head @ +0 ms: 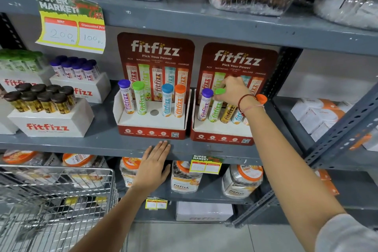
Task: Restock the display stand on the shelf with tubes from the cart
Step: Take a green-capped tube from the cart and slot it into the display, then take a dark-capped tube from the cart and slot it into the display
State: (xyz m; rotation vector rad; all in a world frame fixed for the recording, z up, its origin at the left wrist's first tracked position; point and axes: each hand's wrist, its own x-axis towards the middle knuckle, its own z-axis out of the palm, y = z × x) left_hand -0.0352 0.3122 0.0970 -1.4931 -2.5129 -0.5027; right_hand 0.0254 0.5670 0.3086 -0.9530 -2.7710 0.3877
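Two red fitfizz display stands sit side by side on the grey middle shelf. The left stand (151, 129) holds a purple-capped, a green-capped, a blue-capped and an orange-capped tube, with one empty hole (154, 112) in its middle. The right stand (222, 136) holds a row of tubes. My right hand (232, 93) reaches over that row, its fingers at the top of a tube behind the green-capped one (215, 108); what it grips is hidden. My left hand (153, 166) lies flat and empty against the shelf's front edge (102, 146). The wire cart (55, 196) stands at the lower left.
White fitfizz boxes with dark-capped tubes (41, 98) and purple-capped tubes (75, 69) stand left of the stands. A yellow price sign (71, 26) hangs from the shelf above. Jars fill the shelf below (241, 180). A slotted grey upright (337, 135) runs diagonally on the right.
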